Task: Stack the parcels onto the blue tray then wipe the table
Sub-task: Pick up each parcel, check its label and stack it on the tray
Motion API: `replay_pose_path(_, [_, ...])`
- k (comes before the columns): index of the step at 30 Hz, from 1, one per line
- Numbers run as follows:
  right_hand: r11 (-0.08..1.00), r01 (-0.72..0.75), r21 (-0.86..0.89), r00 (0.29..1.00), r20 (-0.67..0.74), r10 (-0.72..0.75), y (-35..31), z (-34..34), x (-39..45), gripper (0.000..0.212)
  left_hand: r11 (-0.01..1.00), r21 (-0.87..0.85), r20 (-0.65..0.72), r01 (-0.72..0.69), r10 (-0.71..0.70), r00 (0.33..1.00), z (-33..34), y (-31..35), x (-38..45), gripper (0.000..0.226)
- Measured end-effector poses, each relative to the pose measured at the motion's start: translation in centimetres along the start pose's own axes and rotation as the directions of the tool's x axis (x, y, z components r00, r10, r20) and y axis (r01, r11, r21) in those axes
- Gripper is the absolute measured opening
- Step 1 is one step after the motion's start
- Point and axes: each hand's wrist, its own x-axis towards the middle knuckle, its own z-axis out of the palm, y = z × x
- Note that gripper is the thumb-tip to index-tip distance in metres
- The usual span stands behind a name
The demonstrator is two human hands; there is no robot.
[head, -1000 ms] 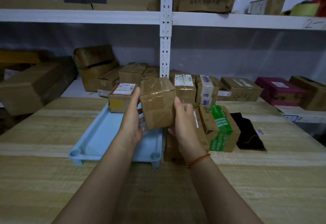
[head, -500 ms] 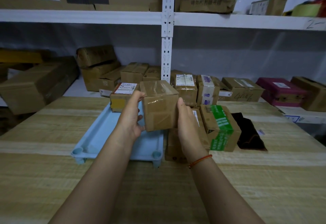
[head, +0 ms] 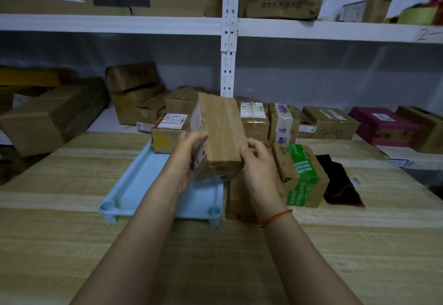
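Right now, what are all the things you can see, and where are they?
held parcel: one, brown, in both hands above the tray
blue tray: one, light blue, on the table
labelled parcel: one, brown, at the tray's far end
green-taped parcel: one, right of the tray
black cloth: one, farther right
table: one, pale wood
shelf boxes: many, mostly brown, one magenta, behind
left hand: grips the parcel's left side
right hand: grips its right side

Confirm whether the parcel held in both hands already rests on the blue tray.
No: the parcel is held tilted above the blue tray between the left hand and right hand.
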Motion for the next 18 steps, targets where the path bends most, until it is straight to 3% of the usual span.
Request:
replay_pose_path(3, [0.999, 0.035, -0.022, 0.999, 0.012, -0.035, 0.1, 0.1, 0.1, 0.020, 0.997, -0.020, -0.052, 0.078, -0.079, 0.996, 0.0, 0.0, 0.2, 0.054])
replay_pose_path(9, [0.988, 0.087, -0.131, 0.995, -0.035, -0.092, 0.6, 0.3, 0.4, 0.026, 0.999, -0.002, -0.089, 0.051, -0.051, 0.995, -0.2, -0.4, 0.8, 0.063])
replay_pose_path(12, [0.962, 0.173, -0.209, 0.984, -0.004, -0.178, 0.3, 0.6, -0.1, 0.051, 0.999, 0.033, -0.131, -0.030, 0.034, 0.991, 0.2, -0.6, 1.0, 0.075])
replay_pose_path(16, [0.903, 0.270, -0.335, 0.961, 0.159, -0.228, 0.4, 1.0, -0.7, 0.087, 0.985, 0.137, -0.218, -0.105, 0.133, 0.967, 0.4, -0.7, 1.6, 0.123])
replay_pose_path(18, [0.878, 0.292, -0.378, 0.955, 0.164, -0.247, 0.5, 1.0, -0.7, 0.094, 0.969, 0.214, -0.219, -0.120, 0.167, 0.961, 0.3, -1.0, 1.9, 0.129])
